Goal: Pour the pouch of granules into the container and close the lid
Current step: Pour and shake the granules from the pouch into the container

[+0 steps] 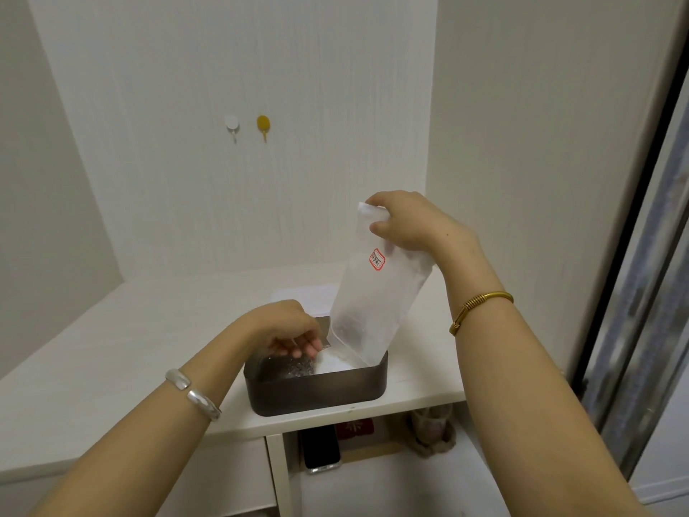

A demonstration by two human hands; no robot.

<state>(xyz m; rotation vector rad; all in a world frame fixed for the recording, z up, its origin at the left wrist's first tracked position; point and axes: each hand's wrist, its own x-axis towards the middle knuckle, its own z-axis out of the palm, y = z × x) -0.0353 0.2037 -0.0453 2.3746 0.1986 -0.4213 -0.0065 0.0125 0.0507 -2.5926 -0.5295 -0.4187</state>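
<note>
While right fingers [376,218] pinch it, pouch [373,296] (upturned) enters container [317,389].

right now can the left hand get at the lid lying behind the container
Probably yes. The left hand hovers at the container's back-left rim, and the pale lid lies flat just behind it. The pouch in the right hand covers only its right part.

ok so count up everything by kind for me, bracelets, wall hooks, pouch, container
bracelets: 2, silver on the left wrist, gold on the right
wall hooks: 2, white and yellow
pouch: 1
container: 1
total: 6
</note>
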